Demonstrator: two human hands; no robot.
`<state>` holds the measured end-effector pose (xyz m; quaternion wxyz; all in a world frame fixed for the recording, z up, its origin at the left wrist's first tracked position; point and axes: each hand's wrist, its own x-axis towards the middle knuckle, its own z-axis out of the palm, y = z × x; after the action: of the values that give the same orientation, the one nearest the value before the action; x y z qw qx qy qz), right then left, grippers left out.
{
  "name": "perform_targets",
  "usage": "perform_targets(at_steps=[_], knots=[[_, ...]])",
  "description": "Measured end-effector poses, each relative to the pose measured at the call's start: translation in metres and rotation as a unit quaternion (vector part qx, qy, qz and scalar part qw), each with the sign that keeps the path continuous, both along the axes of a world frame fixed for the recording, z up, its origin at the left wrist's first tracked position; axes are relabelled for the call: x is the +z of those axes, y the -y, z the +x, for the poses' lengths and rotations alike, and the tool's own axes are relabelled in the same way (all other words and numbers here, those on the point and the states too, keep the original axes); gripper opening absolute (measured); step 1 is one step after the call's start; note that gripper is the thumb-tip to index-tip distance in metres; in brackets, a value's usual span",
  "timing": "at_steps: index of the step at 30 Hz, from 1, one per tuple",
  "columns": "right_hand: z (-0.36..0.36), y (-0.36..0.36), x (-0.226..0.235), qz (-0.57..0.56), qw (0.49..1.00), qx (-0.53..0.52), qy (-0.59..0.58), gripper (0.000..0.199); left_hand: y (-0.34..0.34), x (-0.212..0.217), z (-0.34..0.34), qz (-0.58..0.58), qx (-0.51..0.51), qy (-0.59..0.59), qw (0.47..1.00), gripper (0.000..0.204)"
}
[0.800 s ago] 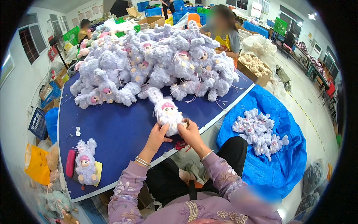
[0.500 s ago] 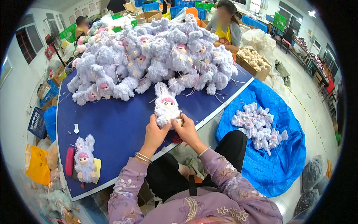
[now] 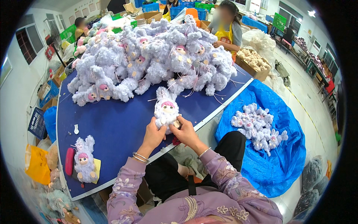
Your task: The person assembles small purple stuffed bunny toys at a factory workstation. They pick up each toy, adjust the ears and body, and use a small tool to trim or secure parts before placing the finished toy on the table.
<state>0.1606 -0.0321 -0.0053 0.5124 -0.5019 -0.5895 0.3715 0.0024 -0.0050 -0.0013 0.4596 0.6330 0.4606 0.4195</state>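
Note:
Between my two hands is a pale lavender plush bunny doll [image 3: 166,110] with pink hair and long ears, its face turned up. My left hand [image 3: 154,133] grips the lower left of its body. My right hand [image 3: 185,132] pinches it near a beige foot pad at the lower right. Both hands are at the near edge of the blue table [image 3: 119,140]. Just beyond the doll rises a large heap of similar plush bunnies [image 3: 149,56]. Another plush bunny [image 3: 85,160] lies at the table's near left, on a yellow paper and beside a dark pink case [image 3: 69,161].
To the right, a blue tarp sack [image 3: 287,164] on the floor holds several plush bunnies [image 3: 257,127]. Behind the heap sits a person in a yellow apron [image 3: 225,35]. A cardboard box of beige pieces [image 3: 255,61] stands past the table's right edge. A yellow bag [image 3: 36,164] is at the left.
The held doll has come slightly nearer and its face is more upright to me. My hands have shifted down a little with it. The person in the apron has moved slightly.

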Motion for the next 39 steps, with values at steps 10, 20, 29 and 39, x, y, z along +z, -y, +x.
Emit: perform_targets(at_steps=[10,20,29,39], knots=[[0.032,-0.001,0.012,-0.054,0.991,-0.033,-0.115,0.014,0.005,0.003,0.007,-0.026,-0.086,0.127,0.988,0.034],[0.187,-0.021,0.111,0.175,0.929,-0.264,-0.193,0.034,-0.026,-0.004,0.005,-0.037,-0.048,0.149,0.987,0.023],[0.158,-0.101,0.004,-0.038,0.87,-0.308,0.382,0.046,-0.031,-0.009,0.015,-0.018,-0.045,0.153,0.987,0.016],[0.125,-0.108,0.014,0.234,0.906,-0.278,0.218,0.018,-0.024,-0.016,0.014,0.016,-0.044,0.133,0.99,0.013]])
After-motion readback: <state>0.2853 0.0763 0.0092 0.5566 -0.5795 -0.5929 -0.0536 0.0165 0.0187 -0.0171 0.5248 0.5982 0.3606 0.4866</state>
